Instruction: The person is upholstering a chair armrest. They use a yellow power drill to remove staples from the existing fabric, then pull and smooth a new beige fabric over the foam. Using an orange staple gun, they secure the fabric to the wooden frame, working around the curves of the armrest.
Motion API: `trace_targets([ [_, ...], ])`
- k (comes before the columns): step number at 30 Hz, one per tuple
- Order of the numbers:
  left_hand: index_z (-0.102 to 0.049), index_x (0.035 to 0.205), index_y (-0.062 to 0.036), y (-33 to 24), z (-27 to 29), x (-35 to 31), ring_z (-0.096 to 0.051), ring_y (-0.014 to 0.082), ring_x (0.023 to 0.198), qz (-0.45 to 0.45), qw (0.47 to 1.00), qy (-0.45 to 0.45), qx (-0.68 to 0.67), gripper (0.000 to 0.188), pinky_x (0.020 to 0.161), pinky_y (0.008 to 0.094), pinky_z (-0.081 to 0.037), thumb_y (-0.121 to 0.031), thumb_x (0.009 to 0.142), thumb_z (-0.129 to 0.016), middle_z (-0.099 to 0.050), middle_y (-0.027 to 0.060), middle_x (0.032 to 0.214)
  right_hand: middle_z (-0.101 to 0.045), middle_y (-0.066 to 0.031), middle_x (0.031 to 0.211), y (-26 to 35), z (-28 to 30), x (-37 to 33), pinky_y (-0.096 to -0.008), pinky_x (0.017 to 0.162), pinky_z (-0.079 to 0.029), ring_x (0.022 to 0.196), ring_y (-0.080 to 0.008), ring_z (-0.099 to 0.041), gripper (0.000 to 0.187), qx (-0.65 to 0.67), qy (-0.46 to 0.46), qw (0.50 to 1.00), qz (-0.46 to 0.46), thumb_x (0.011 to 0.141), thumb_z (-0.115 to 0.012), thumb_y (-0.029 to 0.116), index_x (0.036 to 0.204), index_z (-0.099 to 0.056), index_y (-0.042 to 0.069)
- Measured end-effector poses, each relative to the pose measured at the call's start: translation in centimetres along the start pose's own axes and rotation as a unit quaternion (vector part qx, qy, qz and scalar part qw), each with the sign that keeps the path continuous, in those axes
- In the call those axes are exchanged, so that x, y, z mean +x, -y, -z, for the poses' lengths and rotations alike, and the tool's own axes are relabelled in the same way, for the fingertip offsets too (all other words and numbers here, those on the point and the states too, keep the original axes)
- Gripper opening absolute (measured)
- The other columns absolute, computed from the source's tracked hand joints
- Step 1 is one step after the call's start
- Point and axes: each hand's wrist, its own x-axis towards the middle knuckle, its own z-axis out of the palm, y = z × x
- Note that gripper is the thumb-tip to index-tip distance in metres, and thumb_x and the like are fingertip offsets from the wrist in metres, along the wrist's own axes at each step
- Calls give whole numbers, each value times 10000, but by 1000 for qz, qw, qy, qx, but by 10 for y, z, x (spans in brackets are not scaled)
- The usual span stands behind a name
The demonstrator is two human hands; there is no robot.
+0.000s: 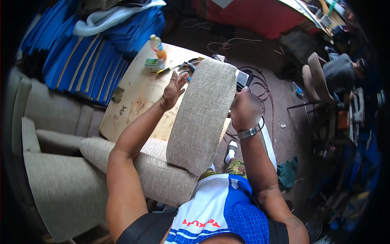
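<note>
A long grey-beige upholstered panel (203,112) with a rounded far end stands tilted in front of me, between my hands. My left hand (174,90) is raised at its left side, fingers stretched out, with nothing in it. At the panel's right edge, my right hand (246,109) is closed, but blur covers most of it; what it grips I cannot make out. A black and silver object (242,78) shows just beyond that hand. Below the panel's near end lies another cushion (162,175) in the same fabric.
A wooden table (138,101) bears a bottle (158,48), a small green box (152,62) and yellow-black hand tools (163,71). Hoses (264,91) coil on the floor. Sofa parts (61,183) stand left, blue foam stacks (81,69) behind; a person (343,73) sits far right.
</note>
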Motion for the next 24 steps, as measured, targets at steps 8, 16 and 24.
trace_targets([
  [8,-96,1592,-3,-55,-81,-46,-248,267,1498,-103,991,86,-27,905,1219,374,-209,-689,1007,-181,-219,188,1632,-684,-87,825,25,-31,-29,-252,483,-529,583,-123,-632,468,-118,-1,989,86,1076,-359,381,1048,-610,-13],
  [16,-78,1565,71,-82,-111,-62,-8,364,1546,-156,812,7,563,837,1253,408,-52,-558,1049,-273,-59,285,1638,-628,-58,736,20,-19,7,-335,482,-485,579,-144,-614,448,-173,-55,982,46,1054,-416,357,988,-615,-38],
  [24,-131,1541,118,-78,-129,-68,-20,402,1538,-201,685,-5,700,902,1255,453,-20,-591,1017,-320,-62,303,1631,-686,-171,894,2,-9,30,-404,675,-516,784,-237,-666,637,-253,-108,956,101,1069,-363,498,1086,-623,-83],
])
